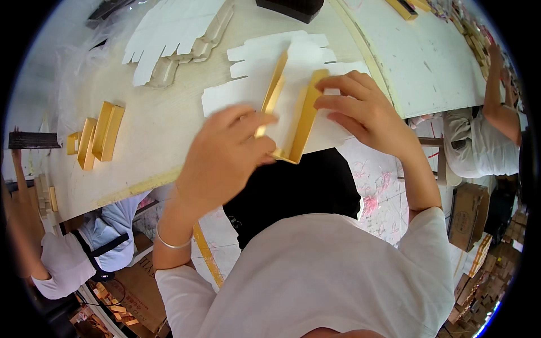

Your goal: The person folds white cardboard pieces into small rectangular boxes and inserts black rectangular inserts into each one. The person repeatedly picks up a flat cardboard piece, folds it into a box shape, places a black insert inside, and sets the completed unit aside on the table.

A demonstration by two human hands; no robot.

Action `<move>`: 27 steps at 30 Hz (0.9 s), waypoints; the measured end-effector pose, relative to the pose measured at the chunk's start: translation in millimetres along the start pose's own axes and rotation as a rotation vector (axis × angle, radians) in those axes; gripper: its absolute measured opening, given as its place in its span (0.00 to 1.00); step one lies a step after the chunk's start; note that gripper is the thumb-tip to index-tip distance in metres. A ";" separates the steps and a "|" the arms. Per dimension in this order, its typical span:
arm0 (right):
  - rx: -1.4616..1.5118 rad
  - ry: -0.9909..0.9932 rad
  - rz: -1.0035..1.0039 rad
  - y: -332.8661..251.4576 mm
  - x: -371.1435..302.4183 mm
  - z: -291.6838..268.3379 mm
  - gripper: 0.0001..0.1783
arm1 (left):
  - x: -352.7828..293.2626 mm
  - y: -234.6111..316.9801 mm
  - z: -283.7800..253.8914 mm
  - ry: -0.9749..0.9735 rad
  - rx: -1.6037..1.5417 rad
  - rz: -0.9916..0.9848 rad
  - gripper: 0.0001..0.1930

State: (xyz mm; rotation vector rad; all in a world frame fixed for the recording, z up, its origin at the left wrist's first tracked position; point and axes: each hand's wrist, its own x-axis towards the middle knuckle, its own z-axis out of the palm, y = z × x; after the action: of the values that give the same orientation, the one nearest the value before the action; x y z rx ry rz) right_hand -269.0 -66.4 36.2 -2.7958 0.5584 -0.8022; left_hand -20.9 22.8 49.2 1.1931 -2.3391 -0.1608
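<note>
A partly folded gold cardboard box (304, 125) lies at the table's near edge, its white inside facing up. Its long gold walls stand up on the left and right, and the near end is folded up. My left hand (228, 158), slightly blurred, is closed with thumb and fingers at the near-left corner of the box. On the other side my right hand (369, 112) has bent fingertips on the outside of the right wall, near its far end. A white flat box blank (248, 62) with notched flaps lies beneath and beyond the box.
A stack of white blanks (174, 28) sits at the far left. Several folded gold boxes (107, 132) stand on the left of the table (152, 129). A black container (293, 7) is at the far edge. Co-workers sit on the left (67, 259) and right (479, 146).
</note>
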 end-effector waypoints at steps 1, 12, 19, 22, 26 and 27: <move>-0.051 0.000 -0.043 3.2 -0.1 7.0 0.14 | 3.9 0.4 -4.9 0.041 0.089 0.009 0.11; 0.108 -0.007 0.030 -10.2 13.9 -3.9 0.24 | -16.0 -14.0 6.4 0.100 0.155 -0.079 0.16; 0.167 -0.238 -0.174 -5.0 13.9 14.0 0.17 | -23.3 -5.7 3.0 -0.017 -0.068 -0.107 0.19; 0.296 -0.317 -0.131 -5.0 17.4 7.5 0.18 | -32.2 -6.2 8.5 -0.073 -0.260 -0.142 0.19; 0.361 -0.255 -0.097 -9.5 15.8 19.1 0.14 | -33.2 -11.1 19.5 0.010 -0.274 -0.126 0.15; 0.361 -0.205 -0.086 -13.4 17.3 27.5 0.14 | -32.0 -11.0 23.2 0.018 -0.249 -0.139 0.14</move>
State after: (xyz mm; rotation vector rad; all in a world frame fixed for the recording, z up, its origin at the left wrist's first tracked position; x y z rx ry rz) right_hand -236.5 -59.3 24.9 -2.5367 0.2322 -0.5560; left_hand -8.6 38.4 13.3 1.2247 -2.1456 -0.4728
